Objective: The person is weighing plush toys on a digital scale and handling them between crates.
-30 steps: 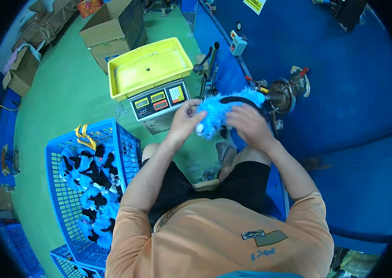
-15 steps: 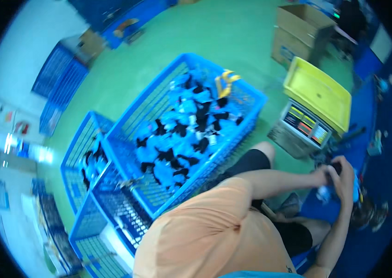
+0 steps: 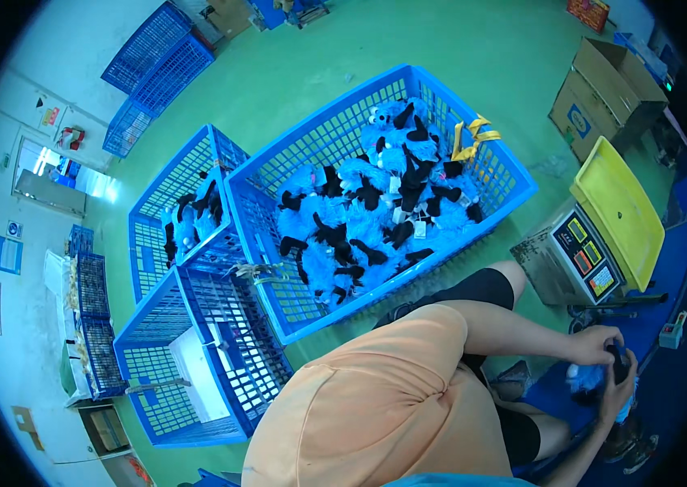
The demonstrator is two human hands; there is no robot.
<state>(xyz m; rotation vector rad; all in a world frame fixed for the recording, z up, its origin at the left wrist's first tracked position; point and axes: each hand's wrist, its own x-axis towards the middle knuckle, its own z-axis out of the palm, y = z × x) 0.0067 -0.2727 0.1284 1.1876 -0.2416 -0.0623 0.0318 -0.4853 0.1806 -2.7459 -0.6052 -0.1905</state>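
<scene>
We see both hands joined at the lower right of the view, over a blue worktop (image 3: pixel 684 268). The left hand (image 3: pixel 595 345) has its fingers curled down onto the top of a small blue plush toy (image 3: pixel 585 379). The right hand (image 3: pixel 623 388) cups the same toy from below and from the right, fingers clenched around a dark part of it. Both hands therefore grasp 1 item. The toy is soft and shaggy, bright blue with a black patch; its outline is mostly hidden by the fingers, so we cannot tell its long axis or which way it points. It sits between the 2 palms, just beside the person's right knee.

Outward from the hands, a weighing scale (image 3: pixel 570 260) stands on the green floor (image 3: pixel 295 73): a grey metal box with a coloured button panel and a flat, rectangular yellow tray (image 3: pixel 619 215) on top. Left of it lies a large blue plastic lattice crate (image 3: pixel 303 300), rectangular, filled with a heap of blue and black plush toys (image 3: pixel 368 211) of the same shaggy texture. A yellow strap (image 3: pixel 469 138) hangs at its far rim. A 2nd crate (image 3: pixel 152 243) holds a few more toys, and a 3rd crate (image 3: pixel 157 357) holds a white sheet. An open brown cardboard box (image 3: pixel 599 93) stands at the upper right.
</scene>
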